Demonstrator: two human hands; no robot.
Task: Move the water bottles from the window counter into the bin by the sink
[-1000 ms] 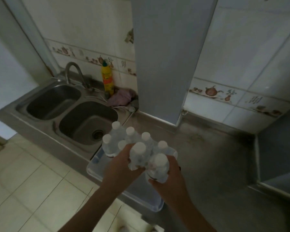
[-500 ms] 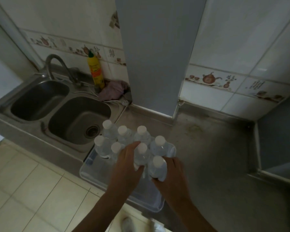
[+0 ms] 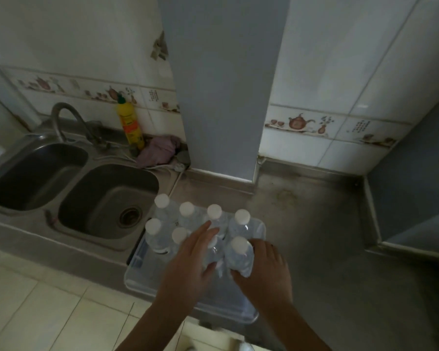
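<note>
Head view: two bottles lower than a second ago, now down in the bin on the tabletop.
Left hand: fingers loosely round one bottle.
Right hand: fingers wrapped round another bottle.
Others: six stand inside.
Meaning: release looks next.

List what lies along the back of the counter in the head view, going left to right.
Faucet → yellow soap bottle → purple cloth → grey pillar → teapot tile border.
</note>
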